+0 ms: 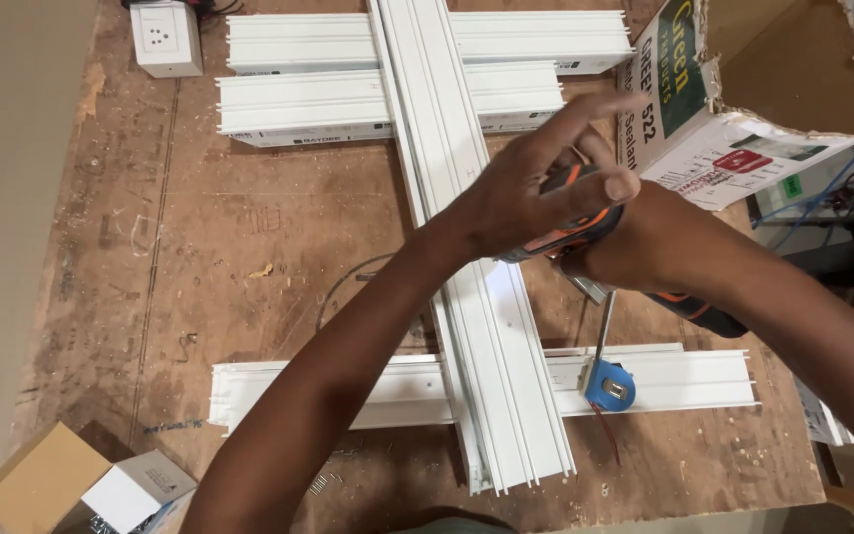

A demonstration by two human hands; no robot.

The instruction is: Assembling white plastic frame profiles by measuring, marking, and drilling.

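Where the worn wooden workbench (pixel 249 237) fills the frame, long white plastic channel strips (pixel 467 297) lie crossed on it: two side by side across the top, one across the lower part, and a bundle running top to bottom through the centre.

Torn cardboard box (pixel 773 69), upper right corner, open side up.

Left forearm enters from bottom centre, reaching diagonally up to right of centre. Left hand (pixel 536 188) rests on top of an orange-and-black power tool (pixel 575 232); index finger stretched out straight toward upper right, thumb pressed on the tool body.

Right arm enters from the right edge. Right hand (pixel 644 247) clenched around the tool's grip, mostly under the left hand.

Tool sits right of centre, just above the lower strip; metal shaft (pixel 605 321) points down to a small blue fitting (pixel 610 386) on that strip.

White wall socket (pixel 165 38), upper left. Small open carton (pixel 101 489), lower left corner.
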